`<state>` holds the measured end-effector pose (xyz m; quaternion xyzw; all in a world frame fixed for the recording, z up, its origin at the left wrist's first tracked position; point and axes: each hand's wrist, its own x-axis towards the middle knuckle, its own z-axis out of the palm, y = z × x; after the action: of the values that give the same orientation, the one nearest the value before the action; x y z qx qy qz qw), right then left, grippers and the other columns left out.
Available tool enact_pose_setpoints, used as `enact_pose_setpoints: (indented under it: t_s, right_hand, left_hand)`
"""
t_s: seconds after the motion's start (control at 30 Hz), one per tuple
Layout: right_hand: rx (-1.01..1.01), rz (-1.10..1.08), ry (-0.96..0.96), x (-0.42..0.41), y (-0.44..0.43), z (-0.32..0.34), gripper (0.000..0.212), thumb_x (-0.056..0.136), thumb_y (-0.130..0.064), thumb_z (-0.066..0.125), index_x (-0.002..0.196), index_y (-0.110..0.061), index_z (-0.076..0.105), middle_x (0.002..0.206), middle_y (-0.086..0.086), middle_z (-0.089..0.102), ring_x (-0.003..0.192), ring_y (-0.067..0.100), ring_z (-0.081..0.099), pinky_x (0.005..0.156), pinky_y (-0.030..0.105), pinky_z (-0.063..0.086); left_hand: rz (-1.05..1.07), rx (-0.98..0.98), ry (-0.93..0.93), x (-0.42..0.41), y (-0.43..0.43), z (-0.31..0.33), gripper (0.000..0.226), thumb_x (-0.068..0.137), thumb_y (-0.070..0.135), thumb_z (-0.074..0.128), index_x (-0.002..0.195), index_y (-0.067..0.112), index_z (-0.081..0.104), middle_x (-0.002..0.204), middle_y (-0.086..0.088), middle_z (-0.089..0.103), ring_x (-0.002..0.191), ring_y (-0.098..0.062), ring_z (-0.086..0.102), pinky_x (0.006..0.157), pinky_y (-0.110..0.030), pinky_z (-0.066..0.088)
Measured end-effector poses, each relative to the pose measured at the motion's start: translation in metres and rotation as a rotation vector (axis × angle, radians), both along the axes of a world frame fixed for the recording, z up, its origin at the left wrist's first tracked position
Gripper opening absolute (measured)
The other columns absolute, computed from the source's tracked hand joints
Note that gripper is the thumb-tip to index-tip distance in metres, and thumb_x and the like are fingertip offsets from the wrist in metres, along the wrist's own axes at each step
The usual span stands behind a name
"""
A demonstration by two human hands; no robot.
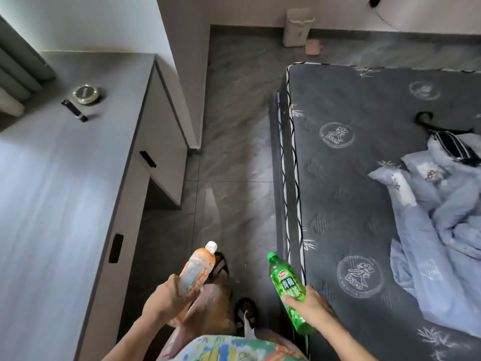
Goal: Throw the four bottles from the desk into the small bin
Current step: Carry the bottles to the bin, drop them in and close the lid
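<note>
My left hand (166,298) grips an orange bottle (198,269) with a white cap, tilted up and to the right above the floor. A green tea bottle (285,282) with a green cap is held around its lower half by my right hand (312,306), close to the mattress edge. The small cream bin (296,28) stands far ahead on the floor against the back wall, its lid down. The grey desk (59,178) runs along the left; no bottles show on its visible top.
A round metal dish (87,94) and a dark strap (75,110) lie on the desk's far part. A dark mattress (364,178) with a blue blanket (440,217) fills the right. A grey tiled aisle (234,126) leads to the bin, with a pink object (313,46) beside it.
</note>
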<state>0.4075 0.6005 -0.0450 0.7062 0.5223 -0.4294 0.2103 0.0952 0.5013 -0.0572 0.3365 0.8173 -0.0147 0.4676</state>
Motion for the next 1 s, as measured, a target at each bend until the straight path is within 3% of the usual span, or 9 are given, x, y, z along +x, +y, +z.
enact_pose_setpoints:
  t_s: [0.1,0.23,0.33,0.43,0.57,0.73,0.87,1.0]
  right_hand:
    - [0.007,0.050,0.007,-0.032,0.050,0.000,0.059,0.070,-0.065,0.064,0.106,-0.019,0.054,0.112,0.006,0.066,0.101,0.026,0.063,0.078,0.030,0.049]
    - [0.050,0.088,0.037,-0.077,0.127,0.002,0.057,0.070,-0.065,0.063,0.103,-0.019,0.054,0.108,0.004,0.067,0.096,0.025,0.064,0.072,0.029,0.047]
    - [0.075,0.081,0.059,-0.106,0.178,0.006,0.057,0.070,-0.065,0.063,0.103,-0.019,0.055,0.108,0.005,0.068,0.096,0.025,0.065,0.074,0.030,0.049]
    - [0.099,0.043,0.072,-0.123,0.221,0.008,0.060,0.071,-0.063,0.064,0.105,-0.015,0.056,0.110,0.008,0.067,0.100,0.027,0.064,0.084,0.034,0.053]
    - [0.071,-0.059,0.093,-0.124,0.263,0.004,0.061,0.073,-0.056,0.068,0.112,-0.011,0.057,0.111,0.012,0.067,0.100,0.027,0.065,0.088,0.037,0.054]
    - [-0.007,-0.129,-0.013,-0.119,0.313,0.000,0.072,0.078,-0.058,0.063,0.127,-0.008,0.050,0.126,0.015,0.060,0.113,0.028,0.060,0.089,0.031,0.047]
    - [-0.037,-0.145,-0.008,-0.114,0.365,-0.006,0.056,0.075,-0.057,0.067,0.110,-0.013,0.064,0.114,0.012,0.069,0.102,0.026,0.065,0.086,0.030,0.052]
    - [-0.060,-0.170,0.033,-0.116,0.437,-0.012,0.048,0.075,-0.052,0.070,0.107,-0.017,0.069,0.109,0.011,0.071,0.098,0.023,0.067,0.087,0.029,0.051]
  left_hand:
    - [0.046,-0.052,0.008,-0.028,0.028,-0.010,0.054,0.079,0.052,0.063,0.115,0.016,0.047,0.115,-0.006,0.064,0.083,-0.015,0.063,0.070,-0.028,0.057]
    - [0.053,-0.078,0.027,-0.071,0.082,-0.025,0.057,0.078,0.053,0.063,0.115,0.012,0.048,0.115,-0.007,0.065,0.092,-0.020,0.066,0.067,-0.025,0.051]
    - [0.047,-0.072,0.000,-0.101,0.130,-0.029,0.058,0.079,0.050,0.064,0.116,0.009,0.050,0.115,-0.010,0.065,0.085,-0.018,0.063,0.060,-0.020,0.045]
    - [0.007,-0.064,-0.024,-0.123,0.188,-0.025,0.059,0.080,0.049,0.063,0.120,0.010,0.049,0.116,-0.008,0.065,0.083,-0.015,0.061,0.064,-0.022,0.049]
    - [-0.143,0.010,0.033,-0.131,0.273,-0.007,0.061,0.080,0.054,0.058,0.122,0.011,0.049,0.115,-0.008,0.066,0.098,-0.022,0.067,0.075,-0.028,0.053]
    - [-0.269,0.087,0.039,-0.130,0.382,0.006,0.063,0.083,0.055,0.055,0.124,0.009,0.045,0.120,-0.012,0.064,0.106,-0.029,0.064,0.085,-0.037,0.054]
    - [-0.279,0.122,0.075,-0.137,0.464,0.003,0.061,0.081,0.054,0.056,0.121,0.009,0.047,0.118,-0.014,0.065,0.105,-0.032,0.063,0.083,-0.038,0.053]
    - [-0.261,0.111,0.089,-0.151,0.540,-0.004,0.062,0.079,0.055,0.057,0.123,0.013,0.044,0.118,-0.011,0.065,0.105,-0.031,0.064,0.080,-0.034,0.051]
